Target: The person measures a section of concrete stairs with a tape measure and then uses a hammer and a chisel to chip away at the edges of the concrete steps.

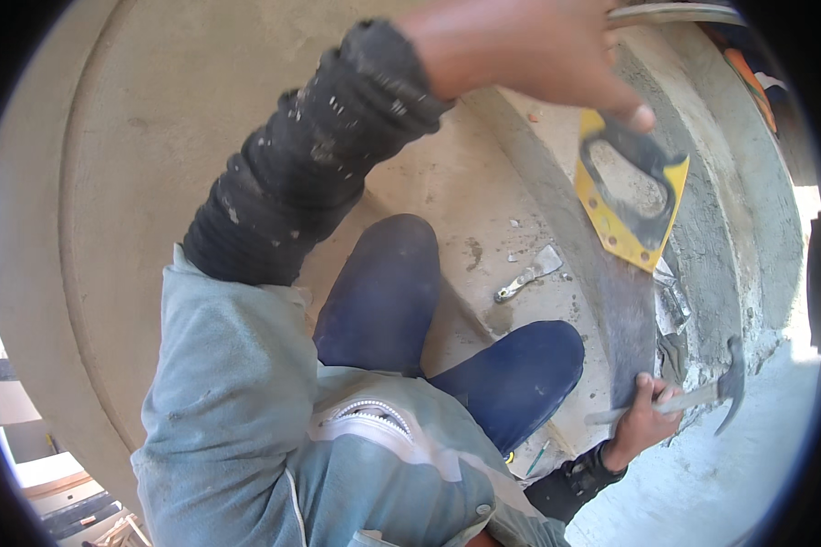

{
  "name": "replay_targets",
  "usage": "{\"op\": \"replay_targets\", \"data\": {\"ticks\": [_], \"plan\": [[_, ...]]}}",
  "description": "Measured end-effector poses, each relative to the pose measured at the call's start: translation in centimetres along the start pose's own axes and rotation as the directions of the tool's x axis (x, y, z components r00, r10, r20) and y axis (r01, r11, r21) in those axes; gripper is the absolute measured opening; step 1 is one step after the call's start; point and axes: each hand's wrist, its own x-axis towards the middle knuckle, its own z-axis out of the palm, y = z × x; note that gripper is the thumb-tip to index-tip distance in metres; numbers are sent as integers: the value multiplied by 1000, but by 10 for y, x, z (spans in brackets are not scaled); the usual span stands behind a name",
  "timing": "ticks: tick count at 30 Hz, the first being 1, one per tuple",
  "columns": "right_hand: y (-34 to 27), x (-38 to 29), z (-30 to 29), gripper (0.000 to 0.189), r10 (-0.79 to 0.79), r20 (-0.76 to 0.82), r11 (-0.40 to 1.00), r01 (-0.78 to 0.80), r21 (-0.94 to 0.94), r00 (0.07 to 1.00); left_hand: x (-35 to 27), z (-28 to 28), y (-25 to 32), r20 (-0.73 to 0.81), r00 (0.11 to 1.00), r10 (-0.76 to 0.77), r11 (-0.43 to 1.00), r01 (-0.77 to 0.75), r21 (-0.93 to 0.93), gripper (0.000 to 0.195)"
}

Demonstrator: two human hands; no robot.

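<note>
A handsaw with a yellow and black handle (pixel 670 205) stands roughly lengthwise at my right, its blurred blade (pixel 633 321) running down to my right hand (pixel 650 417). That hand is closed around the handle of a claw hammer (pixel 731 383), and its fingers meet the lower end of the blade. My left hand (pixel 527 51) reaches across the top of the view, its thumb over the upper part of the saw handle. Its other fingers are mostly hidden, so its grip is unclear. A pale curved bar (pixel 677 12) shows beyond it.
A putty knife (pixel 530 273) lies on the dusty, debris-strewn surface beside my knees (pixel 520 376). Crumpled, mortar-smeared material (pixel 670 301) sits behind the blade. A green pencil-like stick (pixel 539 458) lies near my right forearm. Curved cement ledges (pixel 705 205) rise at the right.
</note>
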Motion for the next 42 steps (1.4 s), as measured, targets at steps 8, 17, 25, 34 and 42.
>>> {"op": "replay_targets", "data": {"ticks": [8,17,25,34,42], "plan": [[61,-70,-65,23,272,-74,932,-282,-226,959,-149,89,-95,463,821,-334,580,566,-585,27],[177,-123,-21,29,380,-40,906,-380,-184,924,-240,172,-109,774,585,-242,240,809,-537,49],[217,-120,8,23,418,116,891,-381,-247,901,-233,134,-94,717,578,-389,223,814,-536,52],[190,-86,40,24,17,34,912,-1,-411,999,-246,118,-81,683,515,-517,-51,778,-626,35],[85,-42,127,27,-1,604,1000,9,-11,797,-295,112,-17,422,574,-701,67,643,-763,37]]}}
